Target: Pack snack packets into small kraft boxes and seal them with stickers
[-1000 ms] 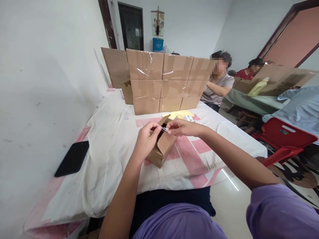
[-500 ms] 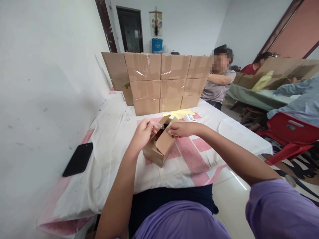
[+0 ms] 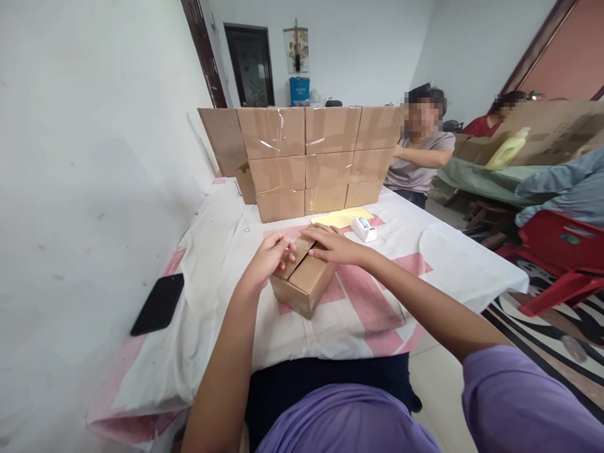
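A small brown cardboard box (image 3: 309,277) stands on the cloth in front of me, its top flaps folded down with a narrow dark gap between them. My right hand (image 3: 333,244) lies across the flaps near the far end, fingers stretched out and pressing on the cardboard. At the box's left edge is my left hand (image 3: 272,257), thumb and forefinger pinched together and the other fingers curled. Whatever the pinch holds, if anything, is too small to make out. The inside of the box is hidden.
A taped stack of cardboard boxes (image 3: 325,157) rises behind. Before it lie a yellow sheet (image 3: 342,218) and a small white device (image 3: 363,229). A black phone (image 3: 158,304) rests by the left wall. Another person (image 3: 425,154) sits beyond, near a red chair (image 3: 564,245).
The raised flaps have come down and the opening has narrowed to a slit. My right hand has gone from gripping the right flap to lying flat over the top.
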The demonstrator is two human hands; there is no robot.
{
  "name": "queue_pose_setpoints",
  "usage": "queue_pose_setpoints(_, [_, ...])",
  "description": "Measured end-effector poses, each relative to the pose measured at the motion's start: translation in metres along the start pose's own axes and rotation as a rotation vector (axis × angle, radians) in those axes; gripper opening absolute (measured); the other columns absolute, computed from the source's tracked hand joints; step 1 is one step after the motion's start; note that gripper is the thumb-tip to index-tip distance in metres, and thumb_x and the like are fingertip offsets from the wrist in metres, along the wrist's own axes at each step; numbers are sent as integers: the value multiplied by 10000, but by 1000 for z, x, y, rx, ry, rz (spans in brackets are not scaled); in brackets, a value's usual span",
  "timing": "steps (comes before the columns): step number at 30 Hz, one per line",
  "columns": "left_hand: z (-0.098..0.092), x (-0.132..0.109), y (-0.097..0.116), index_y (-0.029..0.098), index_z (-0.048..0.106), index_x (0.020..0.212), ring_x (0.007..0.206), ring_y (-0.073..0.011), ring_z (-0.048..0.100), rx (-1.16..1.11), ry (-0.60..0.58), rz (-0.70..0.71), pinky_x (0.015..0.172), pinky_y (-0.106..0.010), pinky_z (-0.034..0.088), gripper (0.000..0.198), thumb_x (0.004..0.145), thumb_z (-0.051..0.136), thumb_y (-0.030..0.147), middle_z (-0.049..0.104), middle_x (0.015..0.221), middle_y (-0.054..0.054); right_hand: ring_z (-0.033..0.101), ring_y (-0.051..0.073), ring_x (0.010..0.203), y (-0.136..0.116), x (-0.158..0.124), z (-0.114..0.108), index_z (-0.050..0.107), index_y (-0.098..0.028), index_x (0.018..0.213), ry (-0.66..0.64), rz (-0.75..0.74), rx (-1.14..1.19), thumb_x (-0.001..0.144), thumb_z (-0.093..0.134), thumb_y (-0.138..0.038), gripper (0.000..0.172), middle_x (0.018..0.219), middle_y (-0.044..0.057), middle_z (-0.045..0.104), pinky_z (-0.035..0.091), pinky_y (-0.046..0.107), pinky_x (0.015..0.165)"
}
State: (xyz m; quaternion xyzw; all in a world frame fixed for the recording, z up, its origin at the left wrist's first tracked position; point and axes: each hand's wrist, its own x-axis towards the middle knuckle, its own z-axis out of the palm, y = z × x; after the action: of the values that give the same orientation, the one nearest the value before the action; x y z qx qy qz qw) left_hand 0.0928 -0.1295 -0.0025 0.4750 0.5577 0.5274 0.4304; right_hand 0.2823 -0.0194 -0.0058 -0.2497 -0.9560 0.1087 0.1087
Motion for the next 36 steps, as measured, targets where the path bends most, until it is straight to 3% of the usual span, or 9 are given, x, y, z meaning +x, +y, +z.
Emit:
queue_pose_setpoints(4, [-1,0,2,187,513,818,624,-83,602,30,-19,-13,461,-180,349,142,883,534,311,645,889,-25,234,361,1522,3,2,5,455,-308,1518,-25,2,-21,1004,466,-420,526,1590,56,431,184,692,1157])
queue_pose_setpoints(8, [5,2,3,190,504,787,590,-83,597,83,-23,-29,436,-184,340,129,889,518,266,641,843,-16,245,336,1527,3,-6,10,446,-282,1530,42,-65,-99,1057,340,-396,498,1592,49,425,169,673,1175])
queue_pose_setpoints(14, [8,4,6,185,534,790,565,-72,570,144,-41,-41,420,-177,306,131,897,528,260,656,837,-15,341,319,1493,-4,-8,17,540,-282,1464,128,-7,-158,1045,337,-289,466,1549,37,484,137,681,1191])
queue_pose_setpoints(20, [7,7,8,191,524,781,558,-80,562,172,-28,-69,417,-183,298,98,862,554,238,660,809,-15,483,273,1411,-1,-22,29,687,-168,1294,330,-28,-49,1044,313,-267,460,1401,87,636,274,543,1210])
queue_pose_setpoints(25, [9,8,8,189,528,769,542,-81,560,174,-25,-69,409,-190,286,96,846,566,230,652,790,-11,503,288,1392,4,-26,30,692,-171,1281,337,-87,-55,1043,354,-293,431,1386,98,646,285,564,1205])
queue_pose_setpoints(30, [14,8,9,191,527,805,594,-79,594,140,-5,-35,467,-184,374,92,882,529,239,645,845,-9,525,293,1369,2,-21,28,704,-183,1261,311,-108,-78,1040,361,-286,421,1387,105,645,323,564,1184])
queue_pose_setpoints(36, [21,13,2,180,517,772,630,-92,634,144,-19,-65,594,-208,504,167,927,541,237,632,751,5,520,295,1373,4,-25,30,696,-190,1278,344,-110,-45,1032,373,-278,416,1379,101,651,323,566,1180])
